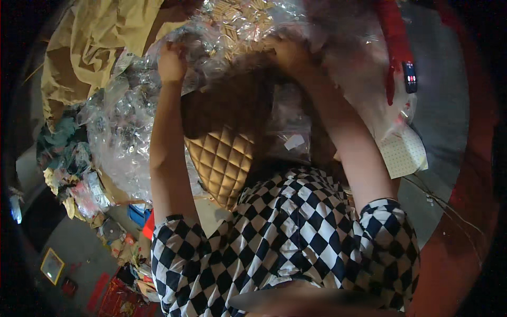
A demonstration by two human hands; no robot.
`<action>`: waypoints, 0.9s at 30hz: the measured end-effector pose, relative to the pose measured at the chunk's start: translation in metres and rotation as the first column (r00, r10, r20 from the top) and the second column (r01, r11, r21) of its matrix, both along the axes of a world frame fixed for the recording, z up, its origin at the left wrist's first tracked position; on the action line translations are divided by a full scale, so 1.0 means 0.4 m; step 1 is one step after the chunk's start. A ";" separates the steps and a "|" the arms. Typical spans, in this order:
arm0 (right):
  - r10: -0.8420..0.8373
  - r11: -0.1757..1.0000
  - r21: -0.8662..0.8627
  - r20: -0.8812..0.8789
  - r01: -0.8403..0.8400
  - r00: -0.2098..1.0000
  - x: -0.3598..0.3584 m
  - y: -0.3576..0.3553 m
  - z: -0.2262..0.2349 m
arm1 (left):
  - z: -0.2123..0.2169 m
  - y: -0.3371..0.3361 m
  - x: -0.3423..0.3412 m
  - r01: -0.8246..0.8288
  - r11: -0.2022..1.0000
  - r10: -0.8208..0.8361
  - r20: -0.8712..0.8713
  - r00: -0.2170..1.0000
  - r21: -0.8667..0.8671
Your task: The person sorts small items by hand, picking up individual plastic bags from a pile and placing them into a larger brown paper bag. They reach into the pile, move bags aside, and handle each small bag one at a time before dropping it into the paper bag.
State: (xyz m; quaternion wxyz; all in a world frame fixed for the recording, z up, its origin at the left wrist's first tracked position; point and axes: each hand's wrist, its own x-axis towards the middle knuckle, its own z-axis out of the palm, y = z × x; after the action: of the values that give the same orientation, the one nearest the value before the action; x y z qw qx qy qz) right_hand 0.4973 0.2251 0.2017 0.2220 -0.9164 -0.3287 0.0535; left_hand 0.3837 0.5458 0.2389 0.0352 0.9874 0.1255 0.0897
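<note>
At the far side, my left hand [173,62] is closed with bent fingers among crinkled clear plastic bags [203,45]. What it grips is hard to make out in the glare. To its right, my right hand [289,53] reaches to the edge of a heap of small tan stick-like pieces [237,24]. Its fingers are curled and dim, and what is in them is hidden. Clear plastic lies over and around the tan pieces. Between my forearms, a brown quilted cloth [222,161] hangs toward my lap, its upper part in shadow.
A pile of clear plastic packets [124,127] lies left of my left forearm. Brown crumpled sheeting [100,47] covers the far left. At the right are a phone [410,77] with a lit screen, a red strip [393,53] and a cream dotted sheet [404,151]. Mixed scraps [79,190] lie lower left.
</note>
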 end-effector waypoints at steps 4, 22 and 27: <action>0.032 0.915 0.403 -0.114 0.017 0.993 0.089 -0.047 -0.114 | 0.033 -0.050 0.025 0.144 0.766 0.176 0.420 0.890 -0.626; 0.001 0.988 0.155 -0.011 0.001 1.000 0.220 -0.073 0.060 | 0.080 -0.397 -0.049 0.095 0.462 0.158 0.188 0.969 -0.882; -0.226 0.918 0.317 -0.069 0.236 0.972 0.335 -0.132 -0.130 | 0.123 -0.466 -0.052 0.122 0.180 0.310 0.174 0.935 -0.976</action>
State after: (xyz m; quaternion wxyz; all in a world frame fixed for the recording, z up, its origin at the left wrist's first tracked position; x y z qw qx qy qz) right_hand 0.6312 0.1723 0.1499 0.3790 -0.8990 -0.2190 -0.0134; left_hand 0.3629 0.3593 0.2882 0.6712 0.6942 0.2075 0.1568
